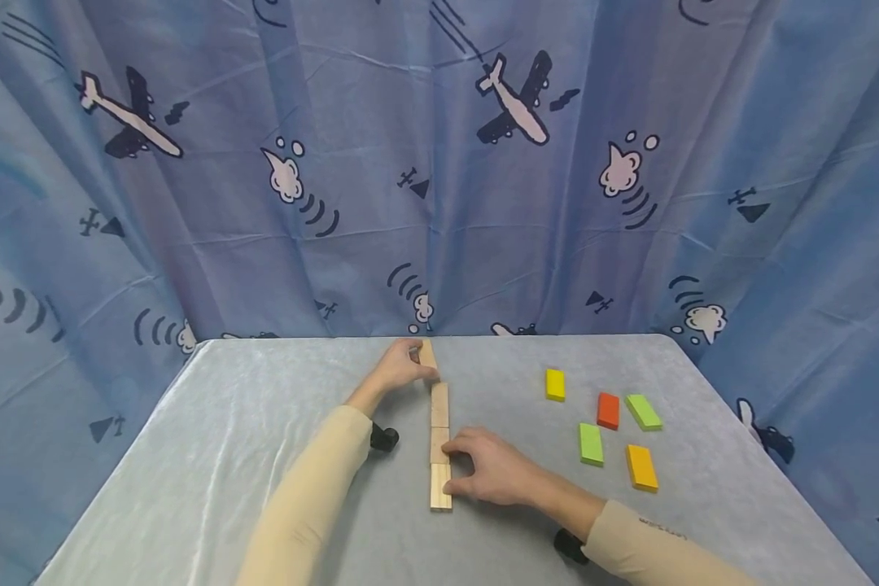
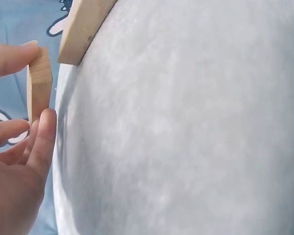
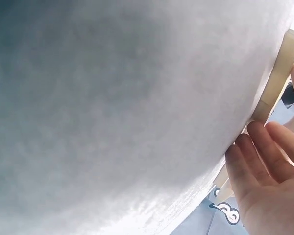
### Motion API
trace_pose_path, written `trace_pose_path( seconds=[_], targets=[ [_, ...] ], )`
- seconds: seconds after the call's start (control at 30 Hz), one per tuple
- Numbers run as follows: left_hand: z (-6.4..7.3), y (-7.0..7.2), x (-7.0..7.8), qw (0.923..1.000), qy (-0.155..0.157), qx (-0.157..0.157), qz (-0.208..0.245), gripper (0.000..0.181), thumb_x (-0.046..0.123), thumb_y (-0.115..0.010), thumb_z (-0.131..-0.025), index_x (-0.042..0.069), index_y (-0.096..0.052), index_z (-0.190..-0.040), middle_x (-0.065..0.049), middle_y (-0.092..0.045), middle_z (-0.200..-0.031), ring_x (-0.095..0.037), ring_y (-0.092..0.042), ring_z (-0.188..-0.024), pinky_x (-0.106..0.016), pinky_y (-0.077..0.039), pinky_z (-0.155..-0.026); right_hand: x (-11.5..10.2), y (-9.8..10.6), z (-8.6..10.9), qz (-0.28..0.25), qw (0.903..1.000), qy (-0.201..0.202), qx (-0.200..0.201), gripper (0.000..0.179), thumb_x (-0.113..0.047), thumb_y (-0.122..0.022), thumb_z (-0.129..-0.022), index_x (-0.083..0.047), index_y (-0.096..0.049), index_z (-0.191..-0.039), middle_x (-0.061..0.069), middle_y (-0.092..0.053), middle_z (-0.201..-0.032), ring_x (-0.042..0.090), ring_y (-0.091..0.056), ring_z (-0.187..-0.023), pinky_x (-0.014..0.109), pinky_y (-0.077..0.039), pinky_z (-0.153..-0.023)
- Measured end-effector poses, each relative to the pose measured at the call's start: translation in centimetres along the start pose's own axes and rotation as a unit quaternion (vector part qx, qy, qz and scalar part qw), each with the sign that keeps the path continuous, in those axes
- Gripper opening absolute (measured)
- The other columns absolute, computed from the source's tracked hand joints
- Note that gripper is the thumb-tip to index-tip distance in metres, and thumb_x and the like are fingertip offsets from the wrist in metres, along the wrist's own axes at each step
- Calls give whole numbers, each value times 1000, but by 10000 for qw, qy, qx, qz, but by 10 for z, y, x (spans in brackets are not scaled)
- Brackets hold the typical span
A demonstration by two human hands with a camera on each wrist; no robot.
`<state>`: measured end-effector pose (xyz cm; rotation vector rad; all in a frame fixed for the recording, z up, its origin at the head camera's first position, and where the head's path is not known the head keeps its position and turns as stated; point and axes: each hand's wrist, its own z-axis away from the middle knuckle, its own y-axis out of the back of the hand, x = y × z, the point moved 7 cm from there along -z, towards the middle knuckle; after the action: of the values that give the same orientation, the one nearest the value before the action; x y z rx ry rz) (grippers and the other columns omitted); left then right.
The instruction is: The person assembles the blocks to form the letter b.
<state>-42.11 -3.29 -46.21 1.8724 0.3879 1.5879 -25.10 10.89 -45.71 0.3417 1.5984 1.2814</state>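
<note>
My left hand pinches a plain wooden block between thumb and fingertips. That block is angled, close past the far end of a straight line of 3 plain wooden blocks lying end to end on the table. In the left wrist view, a gap shows between the held piece and the end block of the line. My right hand is at the line's right side, thumb at the nearest block and fingertips at the middle one. In the right wrist view its fingers extend along the line's edge.
On the right of the grey cloth-covered table lie a yellow block, a red block, two green blocks and an orange block. A blue curtain printed with airplanes hangs behind the far table edge.
</note>
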Motion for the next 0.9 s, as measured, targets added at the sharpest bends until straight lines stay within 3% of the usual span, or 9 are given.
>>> trace_pose_path(
  seconds=[0.07,0.27,0.5,0.77,0.9],
  targets=[
    [-2,-3,0,10000,-39,-14,-10,77,26,-85,-79,-8,-53,-140,-21,-58,-137,-30,-57,-117,-47,-48,-102,0,0,0,11,10000,-21,-24,53,-37,-83,-84,-7,-69,-126,-1,-68,-118,19,-60,-113,43,-49,-100],
    [-6,-10,3,9997,-109,-182,82,72,22,-86,-79,-10,-57,-136,-17,-66,-120,-26,-61,-102,-45,-50,-99,0,0,-1,70,10000,-2,-59,53,-37,-82,-85,-6,-69,-127,-2,-68,-117,17,-60,-111,42,-50,-100],
    [-7,-16,3,9995,-29,-291,-124,77,23,-86,-78,-10,-53,-140,-24,-54,-142,-33,-53,-128,-47,-42,-110,-1,0,-1,77,9999,1,-101,53,-38,-82,-85,-7,-69,-126,-3,-68,-114,16,-60,-109,42,-50,-98],
    [-9,-18,3,9989,-100,-435,-133,71,22,-83,-83,-7,-54,-141,-21,-54,-142,-31,-56,-121,-46,-46,-105,-2,1,-1,122,9999,40,-85,53,-38,-82,-85,-6,-69,-126,-2,-68,-116,18,-60,-110,42,-50,-99],
    [-8,-18,4,9985,-176,-458,-242,66,22,-80,-87,-5,-54,-141,-20,-54,-143,-31,-55,-125,-45,-45,-107,-2,0,-1,113,9999,55,-92,53,-38,-82,-85,-6,-69,-126,-2,-68,-116,17,-60,-110,42,-50,-98]
  ],
)
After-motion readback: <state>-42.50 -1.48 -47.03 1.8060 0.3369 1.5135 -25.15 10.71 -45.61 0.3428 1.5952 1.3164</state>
